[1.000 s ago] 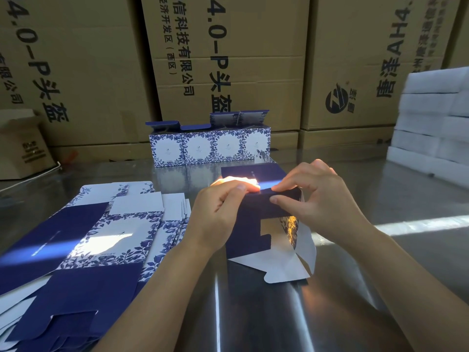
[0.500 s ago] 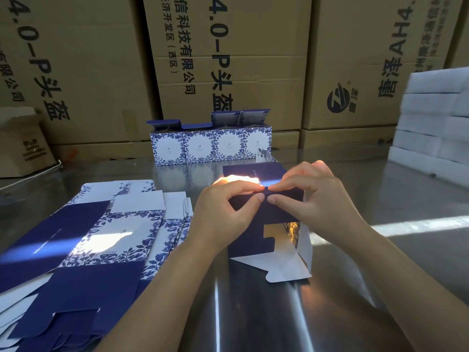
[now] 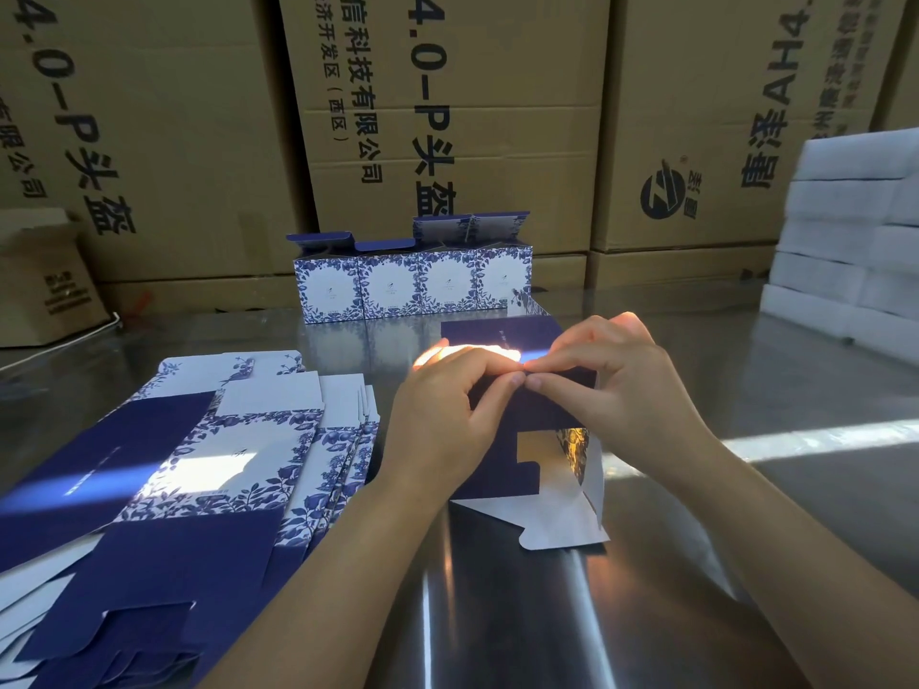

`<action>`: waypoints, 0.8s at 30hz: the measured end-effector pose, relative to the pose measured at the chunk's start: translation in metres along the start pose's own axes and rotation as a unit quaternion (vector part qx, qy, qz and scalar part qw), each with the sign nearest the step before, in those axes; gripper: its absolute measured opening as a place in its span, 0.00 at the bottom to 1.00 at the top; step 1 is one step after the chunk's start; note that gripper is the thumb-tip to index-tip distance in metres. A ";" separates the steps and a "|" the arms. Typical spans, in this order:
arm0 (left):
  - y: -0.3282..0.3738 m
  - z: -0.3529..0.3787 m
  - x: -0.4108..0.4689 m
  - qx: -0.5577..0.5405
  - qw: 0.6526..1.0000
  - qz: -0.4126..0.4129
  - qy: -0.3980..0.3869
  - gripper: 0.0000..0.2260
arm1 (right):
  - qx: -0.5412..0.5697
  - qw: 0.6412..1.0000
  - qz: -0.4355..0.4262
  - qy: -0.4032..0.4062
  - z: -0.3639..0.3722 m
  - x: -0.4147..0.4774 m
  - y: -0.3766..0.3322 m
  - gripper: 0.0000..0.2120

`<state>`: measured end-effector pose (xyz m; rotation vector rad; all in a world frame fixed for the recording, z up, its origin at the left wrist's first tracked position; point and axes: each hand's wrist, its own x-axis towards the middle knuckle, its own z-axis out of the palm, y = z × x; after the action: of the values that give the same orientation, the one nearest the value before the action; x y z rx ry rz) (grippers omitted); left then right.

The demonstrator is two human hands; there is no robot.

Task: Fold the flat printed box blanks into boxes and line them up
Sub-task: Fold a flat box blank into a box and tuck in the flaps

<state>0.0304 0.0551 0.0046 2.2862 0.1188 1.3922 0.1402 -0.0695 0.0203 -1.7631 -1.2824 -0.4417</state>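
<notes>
While both hands work the same navy flap, keep the half-formed box (image 3: 502,440) square on the steel table (image 3: 721,489). The left hand (image 3: 447,415) and right hand (image 3: 626,400) each pinch the flap edge, with thumb and forefinger tips meeting mid-flap and the other fingers curled. My read: crease on the score, tuck evenly, don't crush the side wall. White flaps at its 6 o'clock end hang open, not yet locked, and nothing shows inside. The box sits mid-table with the flat blank stack (image 3: 224,455) at its 9 o'clock. The row of four folded boxes (image 3: 413,285) at 12 touch side by side, top flaps up, contents hidden. Brown cartons (image 3: 497,141) behind are closed, and a white foam stack (image 3: 855,241) is at 2.
</notes>
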 end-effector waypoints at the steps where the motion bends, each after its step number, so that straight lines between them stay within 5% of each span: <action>1: 0.000 0.000 0.000 0.000 1.000 -0.003 0.001 0.06 | 0.002 1.000 0.001 0.000 0.000 0.000 0.000 0.05; 24: -0.008 -0.009 0.002 -0.016 0.999 -0.050 -0.005 0.08 | 0.005 1.000 0.008 -0.021 -0.008 0.003 0.000 0.10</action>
<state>0.0252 0.0659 0.0057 2.2291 0.2040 1.3222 0.1428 -0.0743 0.0262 -1.7817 -1.2968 -0.3900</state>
